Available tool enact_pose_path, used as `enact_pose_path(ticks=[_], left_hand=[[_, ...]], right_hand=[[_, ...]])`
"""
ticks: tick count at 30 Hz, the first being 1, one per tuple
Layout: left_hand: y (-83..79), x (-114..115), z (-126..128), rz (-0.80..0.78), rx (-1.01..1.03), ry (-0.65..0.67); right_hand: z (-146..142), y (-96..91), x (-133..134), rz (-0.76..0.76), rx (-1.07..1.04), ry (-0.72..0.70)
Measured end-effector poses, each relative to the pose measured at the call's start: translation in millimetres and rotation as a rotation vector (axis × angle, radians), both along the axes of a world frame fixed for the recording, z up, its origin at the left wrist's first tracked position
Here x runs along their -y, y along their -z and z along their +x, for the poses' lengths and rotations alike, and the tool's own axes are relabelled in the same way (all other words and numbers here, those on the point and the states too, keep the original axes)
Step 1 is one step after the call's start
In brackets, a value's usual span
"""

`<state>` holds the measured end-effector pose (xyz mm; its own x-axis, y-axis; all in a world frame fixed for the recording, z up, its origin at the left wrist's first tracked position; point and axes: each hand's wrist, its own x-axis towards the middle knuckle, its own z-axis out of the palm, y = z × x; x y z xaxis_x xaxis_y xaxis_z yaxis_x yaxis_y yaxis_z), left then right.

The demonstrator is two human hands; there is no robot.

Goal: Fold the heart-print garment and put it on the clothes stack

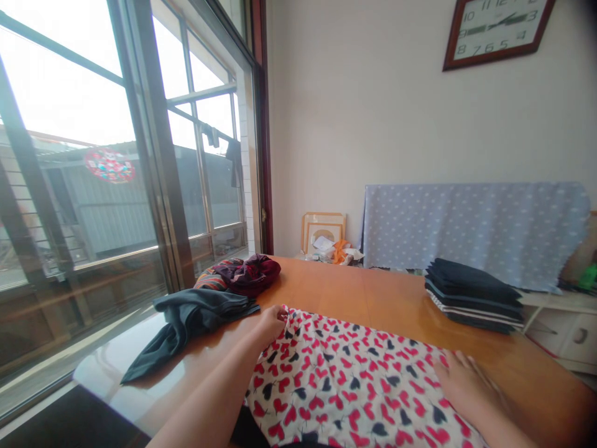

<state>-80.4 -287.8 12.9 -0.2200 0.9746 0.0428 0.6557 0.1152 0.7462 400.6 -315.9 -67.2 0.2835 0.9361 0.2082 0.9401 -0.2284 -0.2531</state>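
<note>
While the left hand (276,318) pinches the far left corner of the heart-print fabric (345,379) between its fingertips, the right hand (466,382) lies on the right edge, its fingers stretched out and slightly spread. Between both sets of fingers, the fabric lies on the table (368,297). Just left of the left fingers rests a dark garment (191,317), with a bunched maroon cloth (254,274) beyond it; farther out past the right fingers sits a stack of folded clothes (473,295).
</note>
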Motion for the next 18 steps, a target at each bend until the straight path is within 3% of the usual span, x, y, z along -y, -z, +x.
enact_pose_path(ticks=[9, 18], left_hand=[[0.8, -27.1, -16.3, 0.056, -0.427, -0.065], [6.8, -44.9, -17.4, 0.134, -0.496, 0.116]], right_hand=[[12.1, 17.7, -10.1, -0.006, 0.024, 0.011], [18.9, 29.0, -13.8, -0.028, 0.064, 0.008]])
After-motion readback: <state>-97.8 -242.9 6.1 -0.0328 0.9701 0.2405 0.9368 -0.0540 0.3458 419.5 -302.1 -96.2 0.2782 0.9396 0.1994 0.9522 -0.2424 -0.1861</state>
